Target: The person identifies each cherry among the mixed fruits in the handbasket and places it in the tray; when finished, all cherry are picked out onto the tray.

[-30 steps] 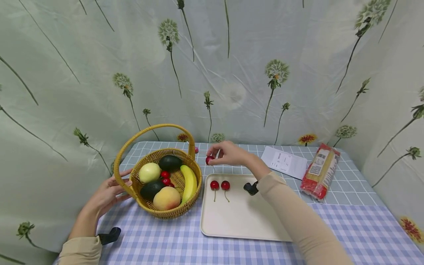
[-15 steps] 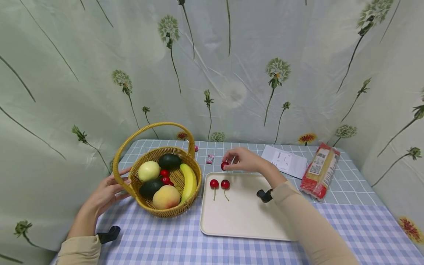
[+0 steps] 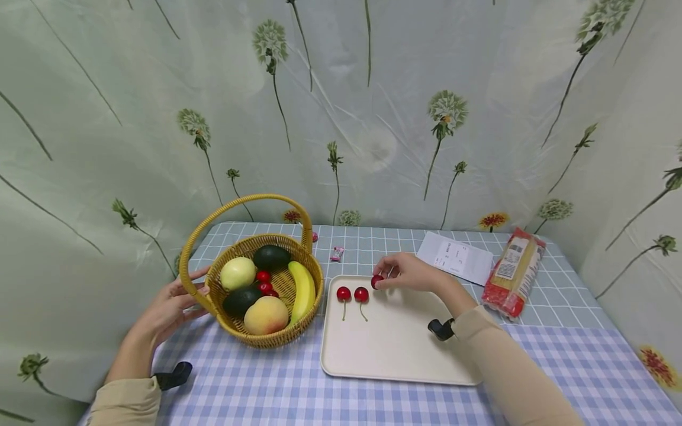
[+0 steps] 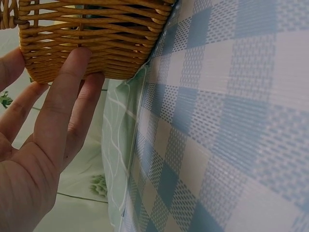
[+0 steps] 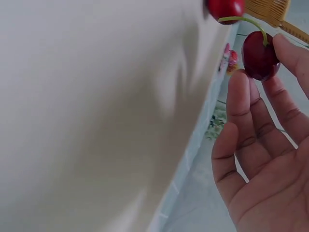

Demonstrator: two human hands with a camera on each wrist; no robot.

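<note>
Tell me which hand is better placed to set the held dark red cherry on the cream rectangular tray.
Probably the right hand: it pinches the dark red cherry at the far side of the cream rectangular tray. The left hand touches the yellow woven basket, away from the tray.

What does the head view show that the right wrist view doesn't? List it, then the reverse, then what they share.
Only the head view: the left hand at the side of the basket, the banana and peach inside, the white packet and the red-ended packet.

Only the right wrist view: the palm side of the right hand and the stem of the held cherry, not discernible from the head.

Both: the right hand pinching that cherry, part of the basket, the pale tray and another cherry.
</note>
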